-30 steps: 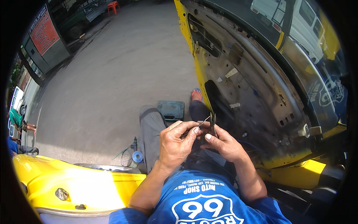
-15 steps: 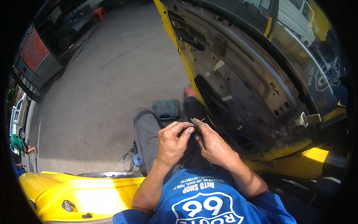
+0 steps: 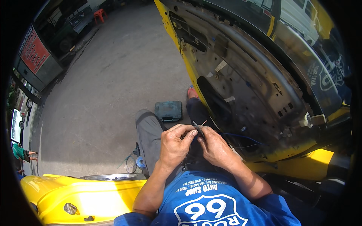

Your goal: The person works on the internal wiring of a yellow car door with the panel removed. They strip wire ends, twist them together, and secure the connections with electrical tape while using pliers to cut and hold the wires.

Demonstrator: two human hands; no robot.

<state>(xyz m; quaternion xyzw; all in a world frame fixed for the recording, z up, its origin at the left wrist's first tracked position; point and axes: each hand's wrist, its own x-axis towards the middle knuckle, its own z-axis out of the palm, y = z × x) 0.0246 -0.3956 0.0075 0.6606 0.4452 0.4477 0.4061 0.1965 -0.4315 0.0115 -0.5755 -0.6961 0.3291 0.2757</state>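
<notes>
My two hands meet in front of my lap. My left hand (image 3: 176,141) is closed, thumb and forefinger pinched at a thin dark wire end. My right hand (image 3: 215,145) is closed around a small dark pointed tool (image 3: 195,123), its tip showing between the hands; the exact kind is hidden by my fingers. A thin reddish wire end (image 3: 204,122) sticks up beside the tip. A blue wire (image 3: 241,135) runs from near my right hand toward the stripped inner side of an open yellow car door (image 3: 241,79).
A dark green tool case (image 3: 168,111) lies on the concrete ground ahead. A blue-rimmed spool (image 3: 140,162) and a cable sit by my left leg. Yellow bodywork (image 3: 94,199) is at lower left. A red stool (image 3: 100,16) and a person in green (image 3: 19,151) are farther off.
Both hands stay together, with only slight finger movement. The dark tip and the reddish wire end have shifted a little. The distant person in green has moved slightly.
</notes>
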